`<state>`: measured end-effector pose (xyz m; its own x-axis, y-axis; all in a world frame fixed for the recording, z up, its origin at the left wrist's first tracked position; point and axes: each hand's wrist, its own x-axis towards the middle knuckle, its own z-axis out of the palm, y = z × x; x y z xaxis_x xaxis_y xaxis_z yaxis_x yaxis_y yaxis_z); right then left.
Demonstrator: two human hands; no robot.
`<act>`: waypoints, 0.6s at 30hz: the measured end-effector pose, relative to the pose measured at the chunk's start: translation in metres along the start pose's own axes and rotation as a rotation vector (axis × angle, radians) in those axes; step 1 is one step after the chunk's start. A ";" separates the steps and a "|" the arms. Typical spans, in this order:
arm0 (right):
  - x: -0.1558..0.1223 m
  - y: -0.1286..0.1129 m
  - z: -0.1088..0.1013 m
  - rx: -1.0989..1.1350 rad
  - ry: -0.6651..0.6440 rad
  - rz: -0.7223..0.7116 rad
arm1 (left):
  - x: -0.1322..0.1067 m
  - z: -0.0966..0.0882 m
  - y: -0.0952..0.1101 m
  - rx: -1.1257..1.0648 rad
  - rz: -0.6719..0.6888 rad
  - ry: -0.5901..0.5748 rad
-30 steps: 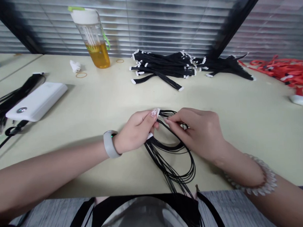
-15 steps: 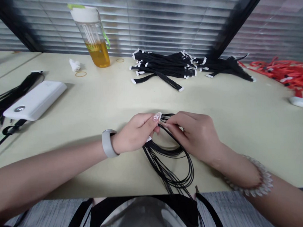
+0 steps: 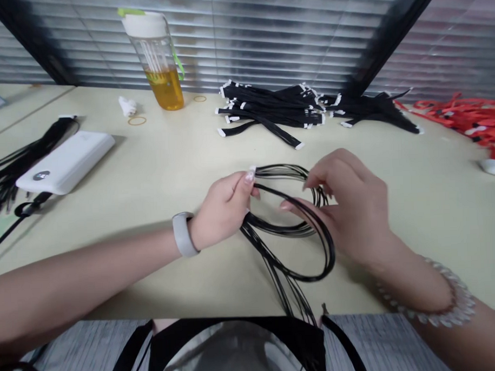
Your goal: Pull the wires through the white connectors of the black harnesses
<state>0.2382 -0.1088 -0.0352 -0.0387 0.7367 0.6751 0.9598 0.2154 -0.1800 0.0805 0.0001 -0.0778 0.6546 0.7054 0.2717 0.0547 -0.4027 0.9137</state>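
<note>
A looped bundle of thin black wires (image 3: pixel 330 253) with white connectors is pinched at its left end between the thumb and fingers of my left hand (image 3: pixel 224 210). One white connector shows at my left thumb tip, another just below the hand. My right hand (image 3: pixel 351 209) is at the right side of the loops, its thumb and fingers spread apart. Its thumb reaches into a loop, and some wires run through the gap between thumb and fingers. Loose wire ends hang down over the near table edge.
At the back lie a pile of black cables (image 3: pixel 269 106) with white connectors and a heap of red cables (image 3: pixel 468 115). On the left are a white power bank (image 3: pixel 70 162), more black wires (image 3: pixel 35 147), a bottle (image 3: pixel 162 75) of amber liquid, crumpled tissue (image 3: pixel 127 106) and rubber bands (image 3: pixel 137 120).
My right hand has let go its pinch near the left hand, moved right and spread its fingers. The wire loops have opened wider to the right. My left hand keeps its hold.
</note>
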 end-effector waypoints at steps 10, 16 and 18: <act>-0.004 -0.019 0.011 0.465 -0.691 0.292 | 0.000 0.001 0.002 0.040 0.004 0.166; -0.006 -0.021 0.020 0.439 -0.677 0.261 | 0.000 0.001 -0.001 0.028 -0.005 0.121; -0.004 -0.022 0.017 0.348 -0.672 0.221 | 0.000 0.000 -0.001 0.030 -0.006 0.116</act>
<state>0.2124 -0.1051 -0.0463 -0.1232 0.9915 0.0407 0.8267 0.1253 -0.5485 0.0807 0.0000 -0.0788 0.5626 0.7700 0.3009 0.0825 -0.4144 0.9063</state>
